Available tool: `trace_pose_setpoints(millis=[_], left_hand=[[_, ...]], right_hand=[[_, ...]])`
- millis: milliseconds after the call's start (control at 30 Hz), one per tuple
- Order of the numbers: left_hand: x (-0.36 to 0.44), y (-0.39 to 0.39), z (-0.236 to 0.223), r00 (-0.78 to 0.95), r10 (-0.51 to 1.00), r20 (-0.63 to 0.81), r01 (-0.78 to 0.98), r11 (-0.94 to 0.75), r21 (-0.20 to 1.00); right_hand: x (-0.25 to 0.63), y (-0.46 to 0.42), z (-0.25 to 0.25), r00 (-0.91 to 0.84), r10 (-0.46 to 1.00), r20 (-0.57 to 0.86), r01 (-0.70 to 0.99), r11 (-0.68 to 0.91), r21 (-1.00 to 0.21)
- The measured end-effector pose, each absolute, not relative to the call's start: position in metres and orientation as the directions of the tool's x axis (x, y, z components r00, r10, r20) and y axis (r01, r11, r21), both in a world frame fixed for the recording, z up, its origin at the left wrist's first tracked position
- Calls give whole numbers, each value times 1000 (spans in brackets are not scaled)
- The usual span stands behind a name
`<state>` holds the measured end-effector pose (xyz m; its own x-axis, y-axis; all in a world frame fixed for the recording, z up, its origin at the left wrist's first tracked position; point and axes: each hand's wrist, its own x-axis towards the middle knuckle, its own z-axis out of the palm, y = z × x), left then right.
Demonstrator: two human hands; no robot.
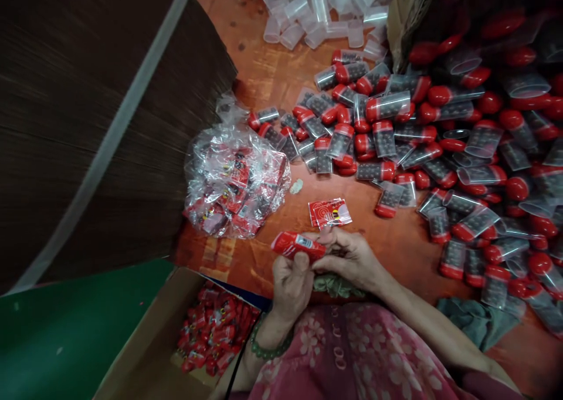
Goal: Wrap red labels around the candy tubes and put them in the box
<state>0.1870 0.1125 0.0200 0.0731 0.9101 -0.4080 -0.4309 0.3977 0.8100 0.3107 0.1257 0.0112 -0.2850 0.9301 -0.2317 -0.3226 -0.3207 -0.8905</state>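
Observation:
A red printed capsule-shaped container (294, 246) with a pale barcode patch lies across my fingers, tilted slightly down to the right. My left hand (292, 280) grips it from below, thumb pressed against its side. At its right end, the fingers of my right hand (355, 256) pinch together; the right tip is hidden behind them. Just beyond my hands, flat red printed sleeves (329, 212) lie on the table. Clear plastic bags with red printed pieces (237, 183) are heaped to the left.
Clear capsules with red ends and dark beads (387, 136) spread over the right side. Translucent empty tubes (321, 13) are piled at the back. A carton (145, 335) below left holds red finished-looking containers (215, 329). A large strapped brown stack (88, 107) stands left; a grey-green cloth (477, 321) lies right.

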Motion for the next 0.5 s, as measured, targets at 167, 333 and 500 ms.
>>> trace_pose_setpoints(millis=[167, 333, 500], left_hand=[[147, 94, 23, -213, 911, -352, -237, 302, 923], [79, 68, 22, -721, 687, -88, 138, 266, 954], [-22, 11, -7, -837, 507, -207, 370, 801, 470]], right_hand=[[298, 132, 19, -485, 873, -56, -29, -79, -996], [336, 141, 22, -440, 896, 55, 538, 312, -783], [377, 146, 7, -383, 922, 65, 799, 366, -477]])
